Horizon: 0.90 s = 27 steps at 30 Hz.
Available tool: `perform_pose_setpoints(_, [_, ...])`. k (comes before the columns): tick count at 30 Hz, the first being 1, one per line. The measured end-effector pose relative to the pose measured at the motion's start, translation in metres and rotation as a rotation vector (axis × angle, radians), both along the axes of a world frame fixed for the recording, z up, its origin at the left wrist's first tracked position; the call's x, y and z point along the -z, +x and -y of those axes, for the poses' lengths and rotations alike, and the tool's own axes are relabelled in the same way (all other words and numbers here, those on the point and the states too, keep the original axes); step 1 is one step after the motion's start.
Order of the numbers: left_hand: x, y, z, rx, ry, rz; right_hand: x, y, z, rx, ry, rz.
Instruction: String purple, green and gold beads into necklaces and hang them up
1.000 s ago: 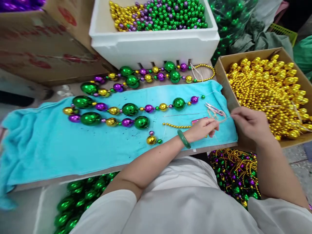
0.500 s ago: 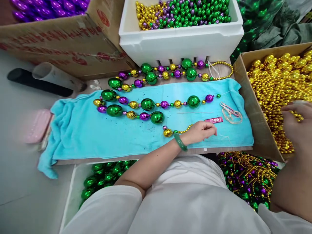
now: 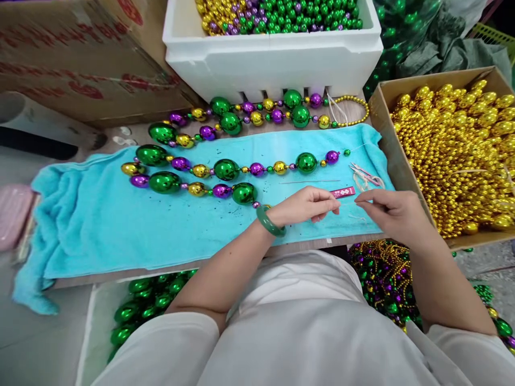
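Observation:
My left hand [image 3: 314,205], with a green bangle [image 3: 270,221] on its wrist, is closed in a pinch low over the blue towel [image 3: 193,230]. Opposite it, my right hand [image 3: 396,212] pinches too, and a thin thread seems to run between the fingertips. Beneath my left wrist, part of a gold bead is hidden by the bangle. Left of it lies a bead strand [image 3: 226,170] of green, purple and gold beads, doubled back on itself. A loose green bead [image 3: 346,153] sits at its upper end. Beyond my hands lie small scissors [image 3: 364,174], a long needle [image 3: 309,182] and a red label [image 3: 344,192].
A finished-looking bead necklace [image 3: 301,116] lies along the towel's far edge. Behind it stands a white foam box [image 3: 269,64] of small beads. A cardboard box [image 3: 382,115] of gold beads [image 3: 446,171] is at right. Green beads [image 3: 139,308] and mixed strands [image 3: 380,279] are below the table.
My right hand has come from the gold bead box to my left hand over the towel. My left hand stays pinched. The view has shifted to the right.

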State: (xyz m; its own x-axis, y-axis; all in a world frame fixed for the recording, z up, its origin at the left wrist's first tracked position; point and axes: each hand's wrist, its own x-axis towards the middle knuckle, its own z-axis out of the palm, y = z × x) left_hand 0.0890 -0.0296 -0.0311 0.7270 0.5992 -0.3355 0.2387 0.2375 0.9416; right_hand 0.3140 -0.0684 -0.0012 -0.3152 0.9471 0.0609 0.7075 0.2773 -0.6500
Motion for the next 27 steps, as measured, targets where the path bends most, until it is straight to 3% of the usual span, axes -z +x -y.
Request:
perform_pose_setpoints(3, [-0.003, -0.019, 0.0, -0.026, 0.089, -0.055, -0.003, 0.018, 0.001, 0.134, 0.017, -0.033])
perform_pose_setpoints(7, [0.004, -0.055, 0.012, -0.108, 0.569, -0.439, 0.003, 0.038, 0.002, 0.234, -0.02, 0.093])
perform_pose_setpoints(10, [0.016, -0.08, 0.03, 0.041, 0.844, -0.77, 0.008, 0.048, 0.003, 0.254, -0.01, 0.13])
perform_pose_setpoints(15, [0.025, -0.111, 0.052, 0.176, 1.081, -0.971, 0.005, 0.059, 0.006, 0.537, -0.075, 0.011])
perform_pose_setpoints(20, [0.024, -0.151, 0.051, 0.185, 1.154, -1.11, 0.009, 0.062, 0.005, 0.549, -0.237, -0.071])
perform_pose_setpoints(24, [0.02, -0.178, 0.053, 0.16, 1.141, -1.184, 0.039, 0.056, 0.001, 0.511, -0.447, 0.07])
perform_pose_setpoints(27, [0.019, -0.189, 0.059, 0.172, 1.125, -1.203, 0.068, 0.05, -0.003, 0.518, -0.515, 0.235])
